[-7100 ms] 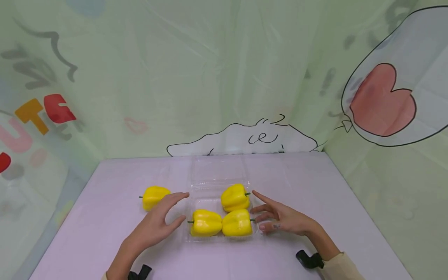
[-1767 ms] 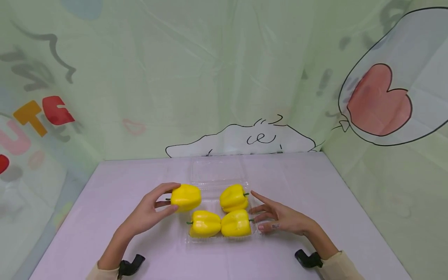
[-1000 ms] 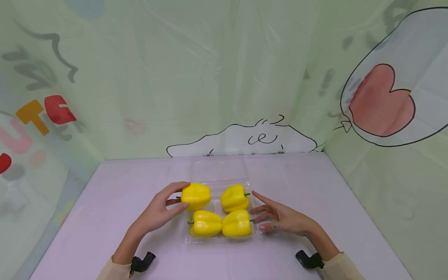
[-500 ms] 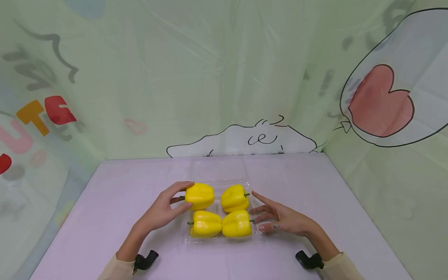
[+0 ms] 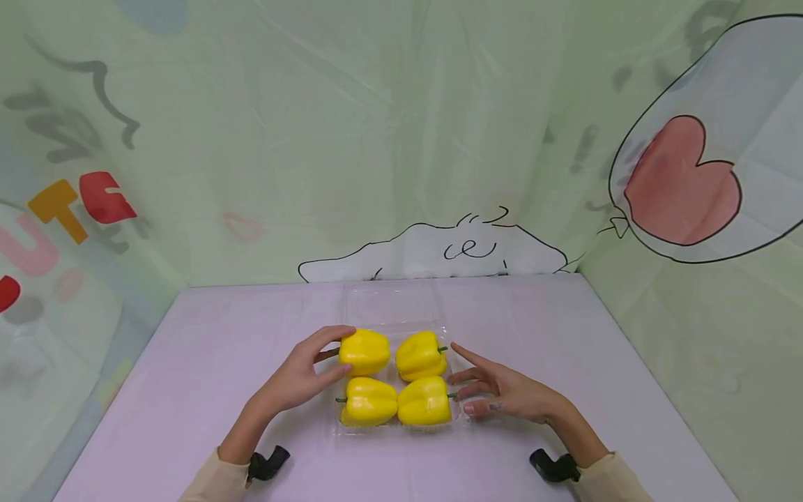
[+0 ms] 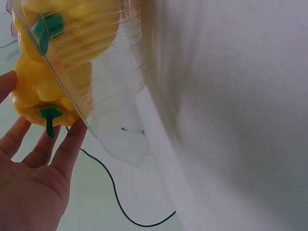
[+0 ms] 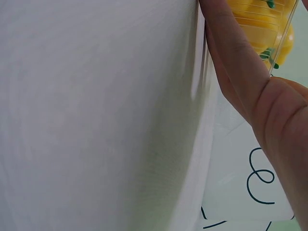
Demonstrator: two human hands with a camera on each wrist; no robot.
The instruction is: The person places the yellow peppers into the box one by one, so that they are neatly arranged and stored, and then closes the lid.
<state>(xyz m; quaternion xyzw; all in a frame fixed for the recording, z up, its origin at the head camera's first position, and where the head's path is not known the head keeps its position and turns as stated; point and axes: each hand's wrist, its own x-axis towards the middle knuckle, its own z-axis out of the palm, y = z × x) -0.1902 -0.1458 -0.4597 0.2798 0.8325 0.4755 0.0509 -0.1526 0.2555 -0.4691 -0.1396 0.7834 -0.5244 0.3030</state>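
My left hand point(image 5: 304, 373) grips a yellow bell pepper point(image 5: 365, 352) over the back left part of a clear plastic clamshell box point(image 5: 401, 428). Its thumb and fingers lie round the stem end. In the left wrist view the green stem point(image 6: 50, 114) of this pepper point(image 6: 36, 84) points toward the palm, and the box's ribbed wall overlaps it. Three more yellow peppers sit in the box: back right point(image 5: 420, 355), front left point(image 5: 370, 401) and front right point(image 5: 425, 401). Beside the right wall rests my right hand point(image 5: 508, 392), fingers loosely spread, holding nothing.
The box's clear lid point(image 5: 392, 307) lies folded back behind it on the pale table point(image 5: 539, 328). A printed curtain point(image 5: 351, 139) hangs beyond the table's back edge. Black camera mounts point(image 5: 270, 463) sit at both wrists.
My left hand has picked up the pepper from the table left of the box and carried it right, over the box's back left part. The right hand has stayed in place.
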